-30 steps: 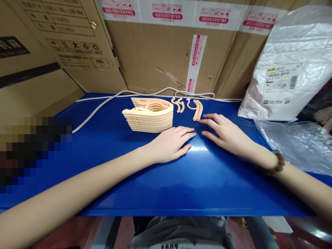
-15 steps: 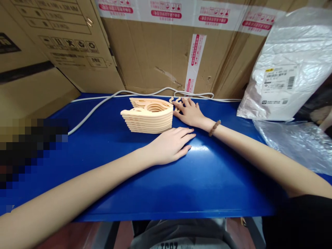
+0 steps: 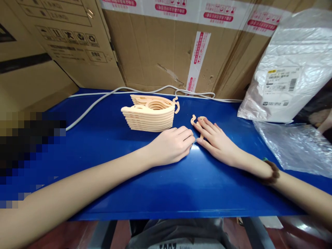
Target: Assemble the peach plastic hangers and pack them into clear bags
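Observation:
A neat stack of cream plastic clothes hangers (image 3: 149, 119) rests on the blue table (image 3: 145, 193). Just in front of it, my left hand (image 3: 171, 146) lies on the tabletop with its fingers curled together; anything under them is hidden. To its right, my right hand (image 3: 220, 143) has thumb and fingers closed over small cream hanger hooks (image 3: 193, 120), whose ends stick out past the fingertips. The two hands almost meet at the fingertips. Another loose hook (image 3: 177, 105) lies by the right end of the stack.
A white cable (image 3: 90, 105) runs along the back of the table, before a large cardboard box (image 3: 150, 52). Another carton (image 3: 75, 69) stands at the left. On the right are a white labelled parcel bag (image 3: 287, 79) and clear plastic wrap (image 3: 298, 145).
My right hand has moved from beside the stack toward the front right, bringing hooks with it. My left hand's fingers have curled in from being spread.

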Demonstrator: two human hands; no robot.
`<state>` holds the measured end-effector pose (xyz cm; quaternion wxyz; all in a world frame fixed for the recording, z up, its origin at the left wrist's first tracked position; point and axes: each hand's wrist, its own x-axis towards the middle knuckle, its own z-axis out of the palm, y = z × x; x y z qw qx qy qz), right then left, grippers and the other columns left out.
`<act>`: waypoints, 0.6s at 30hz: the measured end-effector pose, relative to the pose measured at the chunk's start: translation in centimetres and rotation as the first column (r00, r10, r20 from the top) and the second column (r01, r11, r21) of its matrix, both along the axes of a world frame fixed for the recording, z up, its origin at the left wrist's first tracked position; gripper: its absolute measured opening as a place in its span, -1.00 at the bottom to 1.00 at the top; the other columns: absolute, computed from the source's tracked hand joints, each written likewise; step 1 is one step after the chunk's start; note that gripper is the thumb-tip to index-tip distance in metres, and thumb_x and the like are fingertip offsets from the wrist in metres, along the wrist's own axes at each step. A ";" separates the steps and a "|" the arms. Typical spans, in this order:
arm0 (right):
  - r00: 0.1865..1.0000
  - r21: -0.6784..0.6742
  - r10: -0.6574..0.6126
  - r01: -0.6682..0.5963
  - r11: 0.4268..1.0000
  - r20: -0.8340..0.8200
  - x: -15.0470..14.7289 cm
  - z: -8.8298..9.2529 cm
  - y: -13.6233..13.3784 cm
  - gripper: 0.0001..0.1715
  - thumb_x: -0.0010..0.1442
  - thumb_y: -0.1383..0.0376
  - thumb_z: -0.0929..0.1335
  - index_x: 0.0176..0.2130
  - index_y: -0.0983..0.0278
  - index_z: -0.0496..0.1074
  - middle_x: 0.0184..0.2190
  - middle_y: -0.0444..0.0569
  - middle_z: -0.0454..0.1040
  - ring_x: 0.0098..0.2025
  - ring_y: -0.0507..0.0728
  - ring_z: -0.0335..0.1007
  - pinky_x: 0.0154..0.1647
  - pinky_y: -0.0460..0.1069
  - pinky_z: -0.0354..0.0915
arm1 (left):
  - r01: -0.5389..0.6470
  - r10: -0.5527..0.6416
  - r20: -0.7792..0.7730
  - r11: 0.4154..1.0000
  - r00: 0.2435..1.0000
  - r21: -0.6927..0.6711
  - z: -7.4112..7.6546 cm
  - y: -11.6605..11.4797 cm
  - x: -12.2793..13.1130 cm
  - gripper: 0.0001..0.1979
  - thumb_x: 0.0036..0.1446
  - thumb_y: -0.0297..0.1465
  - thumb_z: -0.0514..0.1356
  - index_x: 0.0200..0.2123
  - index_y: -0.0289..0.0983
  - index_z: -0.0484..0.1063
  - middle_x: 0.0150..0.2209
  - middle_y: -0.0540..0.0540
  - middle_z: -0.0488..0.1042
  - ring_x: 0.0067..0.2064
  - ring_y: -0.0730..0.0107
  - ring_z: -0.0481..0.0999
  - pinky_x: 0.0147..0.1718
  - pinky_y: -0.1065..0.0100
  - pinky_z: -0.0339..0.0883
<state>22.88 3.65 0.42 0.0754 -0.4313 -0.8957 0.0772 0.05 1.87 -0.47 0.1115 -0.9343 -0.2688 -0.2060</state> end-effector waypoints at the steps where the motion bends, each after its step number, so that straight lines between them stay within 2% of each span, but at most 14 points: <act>1: 0.999 -0.041 -0.008 0.007 0.999 -0.032 0.1 0.1 -0.7 -0.27 0.40 -0.04 0.07 0.43 0.12 -0.08 0.45 0.05 -0.12 0.46 0.28 -0.33 0.36 0.41 -0.12 | -0.003 0.003 0.012 1.000 1.000 0.002 0.0 0.0 0.0 -0.71 0.38 -0.41 -0.03 -0.14 -0.39 0.47 -0.12 -0.23 0.52 -0.04 0.18 0.48 -0.11 0.24 0.37; 4: 0.987 -0.120 -0.052 0.033 0.992 -0.154 0.1 1.3 -1.3 -0.29 0.41 -0.02 0.06 0.43 0.10 -0.09 0.43 0.03 -0.04 0.45 0.25 -0.23 0.38 0.38 -0.09 | 0.009 -0.010 0.024 1.000 1.000 0.016 0.1 0.0 0.1 -0.73 0.37 -0.42 -0.03 -0.11 -0.38 0.45 -0.07 -0.22 0.51 -0.03 0.17 0.48 -0.08 0.24 0.37; 7: 0.972 0.036 -0.025 0.035 0.999 -0.236 -0.6 3.0 1.1 -0.40 0.43 0.07 0.09 0.35 0.17 0.15 0.39 0.03 0.10 0.44 0.23 -0.12 0.41 0.34 -0.15 | 0.018 -0.018 0.020 1.000 1.000 0.004 0.1 0.0 0.0 -0.74 0.37 -0.43 -0.02 -0.13 -0.36 0.45 -0.06 -0.20 0.51 -0.07 0.20 0.49 -0.10 0.25 0.37; 9: 0.975 0.127 0.100 -0.076 0.989 -0.197 -1.5 3.7 4.2 -0.47 0.42 0.16 0.12 0.26 0.23 0.30 0.35 0.06 0.19 0.40 0.21 0.03 0.39 0.27 -0.01 | 0.032 -0.032 0.014 0.999 0.999 -0.006 0.1 0.1 0.0 -0.75 0.36 -0.43 -0.02 -0.14 -0.35 0.46 -0.07 -0.19 0.52 -0.08 0.21 0.50 -0.11 0.26 0.37; 10: 0.974 0.132 0.150 -0.129 0.983 -0.170 -2.2 3.8 5.9 -0.48 0.41 0.19 0.14 0.25 0.27 0.31 0.32 0.08 0.24 0.38 0.20 0.08 0.37 0.24 0.05 | 0.044 -0.044 0.010 0.999 0.999 -0.008 0.1 0.1 0.0 -0.75 0.36 -0.43 -0.01 -0.15 -0.35 0.46 -0.09 -0.19 0.53 -0.08 0.21 0.51 -0.12 0.26 0.37; 12: 0.974 0.156 0.204 -0.188 0.970 -0.097 -3.6 3.5 9.0 -0.48 0.40 0.25 0.15 0.25 0.36 0.31 0.30 0.13 0.27 0.37 0.20 0.10 0.37 0.21 0.05 | 0.065 -0.065 0.000 0.998 0.998 -0.010 0.1 0.1 0.0 -0.74 0.36 -0.44 -0.01 -0.15 -0.35 0.47 -0.13 -0.18 0.54 -0.10 0.23 0.51 -0.15 0.28 0.37; 14: 0.972 0.155 0.235 -0.233 0.960 0.007 -5.0 2.9 11.2 -0.48 0.39 0.29 0.16 0.25 0.35 0.30 0.31 0.11 0.27 0.38 0.23 0.06 0.37 0.24 0.02 | 0.076 -0.076 -0.006 0.997 0.997 -0.012 0.1 0.2 0.0 -0.74 0.36 -0.45 -0.01 -0.17 -0.36 0.48 -0.15 -0.18 0.54 -0.09 0.23 0.51 -0.15 0.29 0.36; 16: 0.972 0.125 0.226 -0.233 0.964 0.067 -6.0 2.3 12.0 -0.50 0.38 0.32 0.16 0.23 0.35 0.33 0.27 0.12 0.32 0.38 0.25 0.06 0.36 0.26 0.02 | 0.075 -0.075 -0.008 0.997 0.997 -0.011 0.2 0.2 0.0 -0.75 0.35 -0.45 0.00 -0.18 -0.36 0.48 -0.14 -0.19 0.54 -0.07 0.22 0.50 -0.14 0.29 0.35; 18: 0.966 0.098 0.242 -0.250 0.963 0.087 -6.2 2.1 11.4 -0.52 0.39 0.33 0.14 0.21 0.34 0.36 0.25 0.12 0.34 0.38 0.27 0.06 0.35 0.30 -0.01 | 0.047 -0.047 -0.008 0.999 0.999 0.017 0.3 0.1 0.0 -0.76 0.34 -0.44 0.01 -0.20 -0.35 0.47 -0.16 -0.18 0.53 -0.09 0.20 0.49 -0.16 0.27 0.34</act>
